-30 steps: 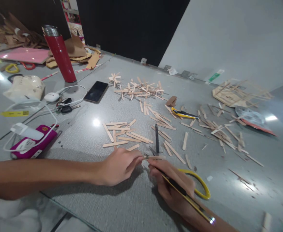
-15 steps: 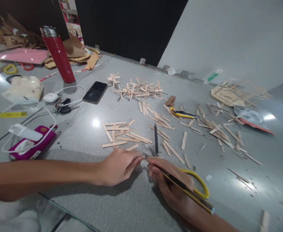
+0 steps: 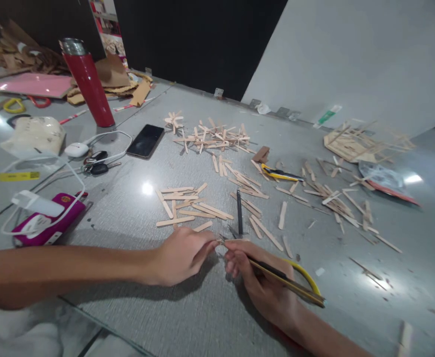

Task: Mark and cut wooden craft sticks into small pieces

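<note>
My left hand (image 3: 183,255) is closed, its thumb and fingertips pinching a small piece of wooden stick (image 3: 220,242) that is mostly hidden. My right hand (image 3: 267,277) is wrapped round a yellow and black utility knife (image 3: 304,292), its rear end sticking out to the lower right. The knife's tip meets the piece at my left fingertips. Beneath my right hand, a yellow handle loop (image 3: 307,271) shows, probably of scissors. Just beyond my fingertips lies a slim black tool (image 3: 239,213). Loose craft sticks (image 3: 187,197) are spread ahead of my left hand.
More craft sticks (image 3: 217,139) are heaped farther back, with cut pieces (image 3: 338,206) at right. A second yellow cutter (image 3: 282,173) lies among them. A stick frame (image 3: 347,144) stands far right. To the left are a phone (image 3: 146,141), red bottle (image 3: 91,89) and purple box (image 3: 53,220).
The utility knife's rear end has swung slightly up and left as my right hand turned. My right fingers have shifted a little, while my left hand stays nearly still.
</note>
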A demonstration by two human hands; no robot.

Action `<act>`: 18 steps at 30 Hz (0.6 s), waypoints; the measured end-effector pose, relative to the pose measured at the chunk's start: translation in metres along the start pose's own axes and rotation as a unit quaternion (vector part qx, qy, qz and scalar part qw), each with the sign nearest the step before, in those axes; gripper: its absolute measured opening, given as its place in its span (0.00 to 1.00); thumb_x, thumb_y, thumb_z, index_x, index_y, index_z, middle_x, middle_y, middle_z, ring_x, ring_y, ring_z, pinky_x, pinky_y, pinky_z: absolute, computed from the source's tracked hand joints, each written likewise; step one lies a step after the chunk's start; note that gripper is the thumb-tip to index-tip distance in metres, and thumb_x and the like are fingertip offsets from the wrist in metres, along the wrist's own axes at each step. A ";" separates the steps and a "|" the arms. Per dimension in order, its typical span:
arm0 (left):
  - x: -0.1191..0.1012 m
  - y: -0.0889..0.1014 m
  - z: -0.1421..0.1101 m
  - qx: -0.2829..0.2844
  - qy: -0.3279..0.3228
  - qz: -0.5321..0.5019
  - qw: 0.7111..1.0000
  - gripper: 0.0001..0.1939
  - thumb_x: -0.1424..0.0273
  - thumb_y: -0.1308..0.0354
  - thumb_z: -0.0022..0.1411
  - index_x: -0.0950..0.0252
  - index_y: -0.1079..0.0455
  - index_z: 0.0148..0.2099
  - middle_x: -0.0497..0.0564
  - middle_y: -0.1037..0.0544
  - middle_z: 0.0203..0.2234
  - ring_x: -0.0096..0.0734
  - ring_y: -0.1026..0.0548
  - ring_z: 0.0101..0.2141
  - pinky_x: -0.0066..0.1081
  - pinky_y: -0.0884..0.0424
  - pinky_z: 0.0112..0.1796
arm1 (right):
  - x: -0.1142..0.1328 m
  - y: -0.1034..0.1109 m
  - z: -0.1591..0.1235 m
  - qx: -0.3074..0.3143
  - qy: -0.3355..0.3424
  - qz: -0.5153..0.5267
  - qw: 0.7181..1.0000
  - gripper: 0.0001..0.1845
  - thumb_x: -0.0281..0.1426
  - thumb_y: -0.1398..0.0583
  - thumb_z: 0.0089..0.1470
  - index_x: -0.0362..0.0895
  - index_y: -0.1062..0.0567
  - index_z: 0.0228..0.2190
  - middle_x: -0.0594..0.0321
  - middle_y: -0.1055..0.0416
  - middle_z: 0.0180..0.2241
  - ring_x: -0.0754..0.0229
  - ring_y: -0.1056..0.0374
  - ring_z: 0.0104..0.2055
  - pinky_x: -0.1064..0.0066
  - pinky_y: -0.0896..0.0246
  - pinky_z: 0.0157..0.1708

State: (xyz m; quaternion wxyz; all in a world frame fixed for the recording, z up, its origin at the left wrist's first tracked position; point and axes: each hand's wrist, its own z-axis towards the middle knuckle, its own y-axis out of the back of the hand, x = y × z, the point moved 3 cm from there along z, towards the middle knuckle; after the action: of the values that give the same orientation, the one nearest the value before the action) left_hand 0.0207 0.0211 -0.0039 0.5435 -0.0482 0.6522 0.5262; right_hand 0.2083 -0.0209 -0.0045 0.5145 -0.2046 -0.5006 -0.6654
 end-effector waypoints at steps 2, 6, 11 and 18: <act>0.000 -0.001 0.000 -0.001 -0.004 0.002 1.000 0.18 0.70 0.57 0.77 0.63 0.33 0.34 0.46 0.32 0.20 0.29 0.35 0.22 0.28 0.41 0.27 | 0.003 0.001 0.002 0.006 0.007 -0.012 1.000 0.09 0.28 0.42 0.71 0.48 0.22 0.47 0.67 0.22 0.26 0.65 0.25 0.22 0.77 0.28 0.23; 0.001 -0.003 0.000 0.001 -0.004 0.009 1.000 0.17 0.70 0.57 0.77 0.63 0.33 0.35 0.46 0.31 0.21 0.30 0.33 0.22 0.29 0.42 0.27 | 0.008 0.001 0.007 0.022 0.024 -0.036 0.999 0.09 0.28 0.43 0.70 0.46 0.22 0.45 0.67 0.23 0.25 0.65 0.25 0.23 0.77 0.29 0.23; 0.001 -0.003 -0.001 -0.004 0.003 -0.004 1.000 0.17 0.70 0.56 0.77 0.63 0.33 0.34 0.47 0.30 0.22 0.30 0.33 0.23 0.29 0.41 0.28 | 0.008 0.000 0.010 0.021 0.025 -0.050 0.998 0.09 0.27 0.44 0.70 0.45 0.22 0.43 0.67 0.23 0.25 0.65 0.25 0.22 0.77 0.29 0.23; 0.003 -0.003 -0.001 -0.008 0.011 -0.024 1.000 0.18 0.69 0.57 0.77 0.62 0.36 0.32 0.45 0.35 0.20 0.28 0.38 0.21 0.29 0.44 0.27 | 0.010 -0.001 0.010 0.013 0.045 -0.088 0.995 0.10 0.23 0.44 0.68 0.45 0.24 0.43 0.66 0.22 0.27 0.65 0.24 0.26 0.78 0.29 0.27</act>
State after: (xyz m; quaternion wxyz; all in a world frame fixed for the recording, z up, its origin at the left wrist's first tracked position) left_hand 0.0212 0.0204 -0.0083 0.5485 -0.0740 0.6529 0.5172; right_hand 0.2011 -0.0172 0.0069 0.4783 -0.1224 -0.5021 -0.7100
